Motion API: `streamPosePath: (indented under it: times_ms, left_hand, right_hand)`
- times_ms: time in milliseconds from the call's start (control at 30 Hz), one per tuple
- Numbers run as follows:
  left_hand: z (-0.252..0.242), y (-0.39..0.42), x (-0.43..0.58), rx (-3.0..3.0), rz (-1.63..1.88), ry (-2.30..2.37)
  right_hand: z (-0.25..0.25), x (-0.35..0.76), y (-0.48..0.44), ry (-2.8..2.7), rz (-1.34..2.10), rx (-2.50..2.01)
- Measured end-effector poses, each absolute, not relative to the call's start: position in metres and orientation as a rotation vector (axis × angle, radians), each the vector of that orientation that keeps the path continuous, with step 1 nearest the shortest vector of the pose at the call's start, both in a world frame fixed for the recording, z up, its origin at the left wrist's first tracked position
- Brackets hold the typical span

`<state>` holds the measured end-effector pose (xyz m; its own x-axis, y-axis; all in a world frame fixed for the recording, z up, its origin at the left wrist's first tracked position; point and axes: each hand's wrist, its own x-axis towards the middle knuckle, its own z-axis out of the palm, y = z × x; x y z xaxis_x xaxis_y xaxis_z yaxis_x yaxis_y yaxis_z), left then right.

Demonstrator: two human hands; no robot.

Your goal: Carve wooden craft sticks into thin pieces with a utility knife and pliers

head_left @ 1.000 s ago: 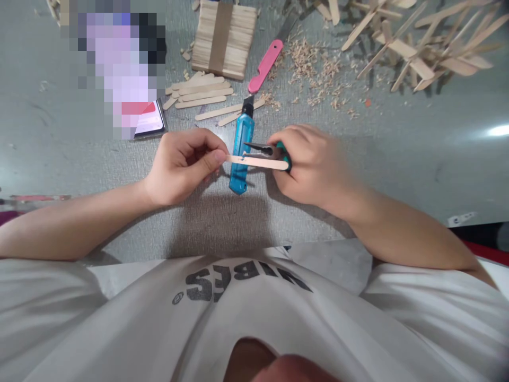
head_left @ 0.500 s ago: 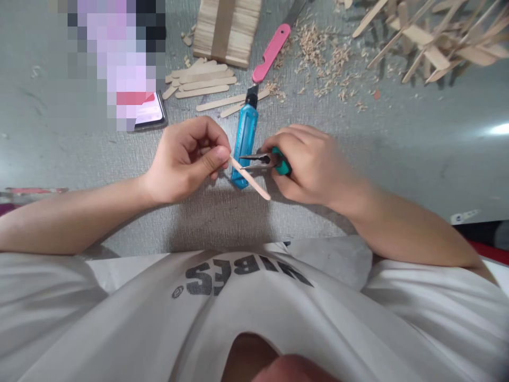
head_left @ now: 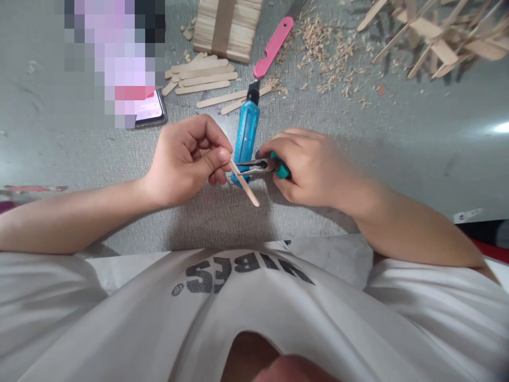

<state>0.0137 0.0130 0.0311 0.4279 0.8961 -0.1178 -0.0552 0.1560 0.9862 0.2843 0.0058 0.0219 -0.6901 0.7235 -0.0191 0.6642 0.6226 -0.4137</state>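
Between thumb and fingertips, my left hand (head_left: 191, 162) pinches one end of a wooden craft stick (head_left: 249, 193), whose free end slants down toward me. My right hand (head_left: 308, 167) is closed around the green handles of needle-nose pliers (head_left: 262, 166). The pliers' jaws are parted and point left, their tips at the stick close to my left fingertips; whether they grip it I cannot tell. Beneath the tips a blue utility knife (head_left: 247, 127) lies on the grey table (head_left: 222, 225).
Beyond my hands lie loose craft sticks (head_left: 204, 74), a banded bundle of sticks (head_left: 228, 26) and a pink-handled knife (head_left: 274, 46). Wood shavings (head_left: 328, 53) are scattered right of it. A stick structure (head_left: 433, 37) stands far right. A phone (head_left: 151, 110) lies at left, partly blurred out.
The craft stick's free end has swung left and toward me, so it stands steeper. The pliers have shifted slightly left and toward me along it.
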Motion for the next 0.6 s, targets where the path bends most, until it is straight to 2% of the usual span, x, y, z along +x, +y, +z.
streamPosePath:
  times_ms: [267,600]
  left_hand:
    - [0.030,0.011,0.014,1.200,0.881,0.974]
    - [0.040,0.018,0.021,0.966,0.688,1.111]
  right_hand:
    - [0.023,0.272,0.000,-2.747,0.641,-1.247]
    - [0.020,0.266,-0.006,-2.707,0.269,-1.448]
